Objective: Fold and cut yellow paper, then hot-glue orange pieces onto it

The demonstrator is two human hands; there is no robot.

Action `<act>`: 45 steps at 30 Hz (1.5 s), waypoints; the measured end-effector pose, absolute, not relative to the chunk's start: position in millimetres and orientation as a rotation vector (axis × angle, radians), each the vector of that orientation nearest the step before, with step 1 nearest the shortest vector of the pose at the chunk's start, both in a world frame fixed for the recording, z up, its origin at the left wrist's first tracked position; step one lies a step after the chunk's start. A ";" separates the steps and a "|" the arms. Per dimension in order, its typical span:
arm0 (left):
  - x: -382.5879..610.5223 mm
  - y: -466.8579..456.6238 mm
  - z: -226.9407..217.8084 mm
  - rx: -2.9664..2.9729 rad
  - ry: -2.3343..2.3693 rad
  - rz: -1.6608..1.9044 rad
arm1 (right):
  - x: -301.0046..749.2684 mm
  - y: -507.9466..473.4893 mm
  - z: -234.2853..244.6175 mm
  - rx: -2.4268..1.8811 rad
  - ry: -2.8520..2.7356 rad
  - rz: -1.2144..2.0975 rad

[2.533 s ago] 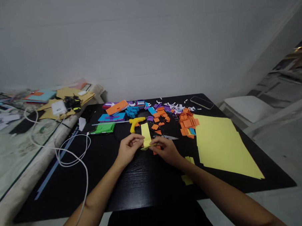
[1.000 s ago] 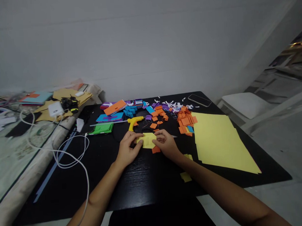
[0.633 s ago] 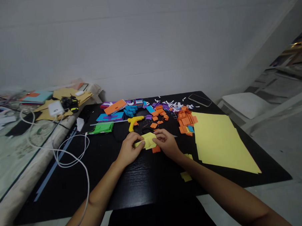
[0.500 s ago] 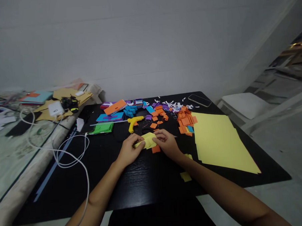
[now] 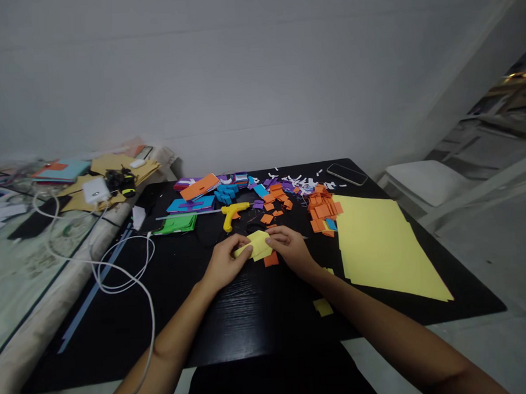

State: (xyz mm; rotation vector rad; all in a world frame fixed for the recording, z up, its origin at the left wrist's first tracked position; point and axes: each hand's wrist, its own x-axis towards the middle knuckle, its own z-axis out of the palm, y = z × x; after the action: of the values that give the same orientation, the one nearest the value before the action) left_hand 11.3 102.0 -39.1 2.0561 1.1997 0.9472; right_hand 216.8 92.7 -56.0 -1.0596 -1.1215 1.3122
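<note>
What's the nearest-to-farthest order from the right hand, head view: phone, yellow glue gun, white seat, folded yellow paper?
1. Folded yellow paper: held in the right hand, on its left side.
2. Yellow glue gun: left of the hand and beyond it.
3. Phone: far right corner of the table.
4. White seat: off the table, right.

Matt yellow paper piece (image 5: 260, 244), wood-grained tabletop (image 5: 238, 323) with soft gloss, smooth plastic glue gun (image 5: 229, 219)
</note>
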 end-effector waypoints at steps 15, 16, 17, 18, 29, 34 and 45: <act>11.0 101.3 -41.7 1.941 1.238 1.040 | 218.9 94.7 -55.7 -1.043 -1.063 1.373; 11.0 101.3 -41.8 1.940 1.239 1.039 | 218.8 94.7 -56.1 -1.038 -1.056 1.373; 11.0 101.2 -41.7 1.942 1.240 1.038 | 218.7 94.8 -56.6 -1.033 -1.051 1.373; 11.1 101.0 -41.4 1.947 1.242 1.038 | 218.6 94.8 -57.2 -1.028 -1.048 1.373; 11.3 102.8 -42.8 2.007 1.189 1.060 | 216.9 94.2 -61.9 -0.985 -1.083 1.433; 11.1 101.7 -40.7 2.072 1.123 1.070 | 215.0 93.4 -64.6 -0.962 -1.085 1.500; 12.4 102.3 -42.1 2.029 1.124 1.067 | 215.7 91.0 -61.5 -0.953 -1.139 1.412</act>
State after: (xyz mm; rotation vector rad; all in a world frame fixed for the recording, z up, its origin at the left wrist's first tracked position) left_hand 12.4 102.3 -42.1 2.0289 1.1244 1.0672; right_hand 215.7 91.0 -61.5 -0.9528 -1.1386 1.4116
